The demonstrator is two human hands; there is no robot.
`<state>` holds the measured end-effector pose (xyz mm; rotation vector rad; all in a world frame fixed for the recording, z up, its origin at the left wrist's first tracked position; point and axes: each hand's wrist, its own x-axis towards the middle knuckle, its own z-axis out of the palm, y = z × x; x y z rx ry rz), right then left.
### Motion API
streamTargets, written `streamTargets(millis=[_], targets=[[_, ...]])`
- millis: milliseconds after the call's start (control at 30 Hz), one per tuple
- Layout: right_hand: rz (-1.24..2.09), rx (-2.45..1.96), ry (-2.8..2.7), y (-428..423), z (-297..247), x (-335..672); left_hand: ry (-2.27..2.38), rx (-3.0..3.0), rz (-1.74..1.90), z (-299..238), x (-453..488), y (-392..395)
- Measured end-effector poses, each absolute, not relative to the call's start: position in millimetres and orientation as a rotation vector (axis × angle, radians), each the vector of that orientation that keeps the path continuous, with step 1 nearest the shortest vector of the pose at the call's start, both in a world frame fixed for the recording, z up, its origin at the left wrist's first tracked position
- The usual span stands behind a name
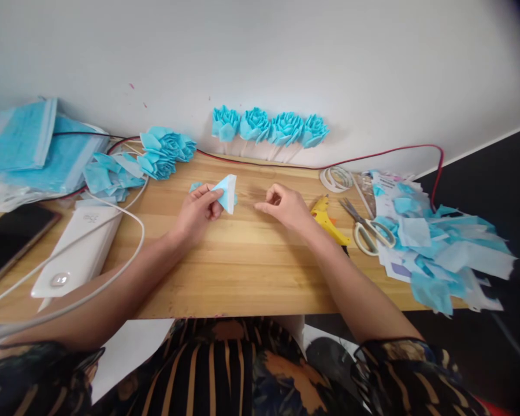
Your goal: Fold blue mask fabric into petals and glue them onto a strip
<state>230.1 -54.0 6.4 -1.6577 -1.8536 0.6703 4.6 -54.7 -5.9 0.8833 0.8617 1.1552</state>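
Above the middle of the wooden table, my left hand (198, 209) pinches a small folded piece of blue and white fabric (227, 193) between thumb and fingers. Its white edge faces right. A bit of blue material (195, 186) shows just behind that hand. To the right, apart from the piece, is my right hand (285, 203), its fingers loosely curled and its thumb stretched out to the left. I see nothing held in it. Beside its wrist lies a yellow glue gun (328, 222), with white-handled scissors (367, 228) to the right of that.
Several blue fabric flowers (255, 125) on sticks lean against the wall; more flowers (162, 151) lie left. Blue face masks (21, 141), fabric petals (110, 173), a phone (15, 237) and a white power bank (78, 245) with cable fill the left. Fabric scraps (437, 242) heap at right.
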Motion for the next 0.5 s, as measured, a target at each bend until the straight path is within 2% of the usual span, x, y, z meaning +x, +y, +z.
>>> streamTargets(millis=[167, 333, 500], targets=[[0.655, -1.618, -1.822, -74.5, 5.8, 231.5, 0.847, 0.876, 1.155, -5.1, 4.5, -55.2], [0.83, -1.569, -1.711, -100.2, 13.7, 232.0, 0.844, 0.879, 1.158, -5.3, 4.4, -54.8], [0.964, -1.542, -1.637, -173.0, 40.4, 246.1, 0.82, 0.872, 1.154, -6.0, 4.7, -54.6]])
